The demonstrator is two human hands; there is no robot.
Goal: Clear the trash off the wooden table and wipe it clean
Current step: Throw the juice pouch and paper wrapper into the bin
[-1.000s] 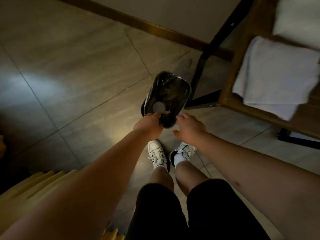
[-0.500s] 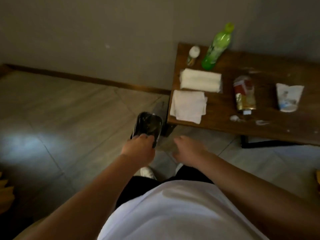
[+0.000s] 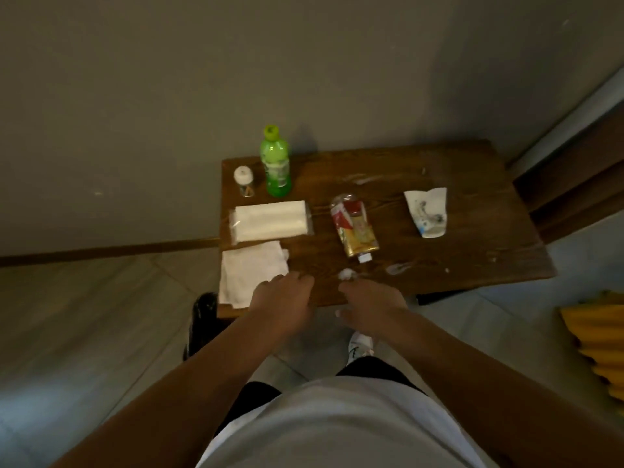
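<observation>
The dark wooden table (image 3: pixel 472 231) carries a crushed plastic bottle with a red and gold label (image 3: pixel 354 228), a crumpled white paper cup (image 3: pixel 427 211), a small white paper wad (image 3: pixel 346 274) and a clear scrap (image 3: pixel 400 266). A folded white cloth (image 3: pixel 251 275) lies at the near left corner. My left hand (image 3: pixel 280 298) hovers empty over the front edge beside the cloth. Fingers loosely spread, my right hand (image 3: pixel 371 302) holds nothing and sits just short of the wad. A black-lined trash bin (image 3: pixel 202 319) stands on the floor left of the table.
A green bottle (image 3: pixel 275 163), a small white-capped jar (image 3: pixel 243 180) and a wrapped tissue pack (image 3: pixel 270 219) stand at the table's back left. The wall runs right behind the table. Something yellow and ridged (image 3: pixel 601 339) lies on the floor at right.
My left hand has let go of the trash bin, which now stands on the floor. Both hands have risen to the table's front edge and my view has lifted onto the tabletop.
</observation>
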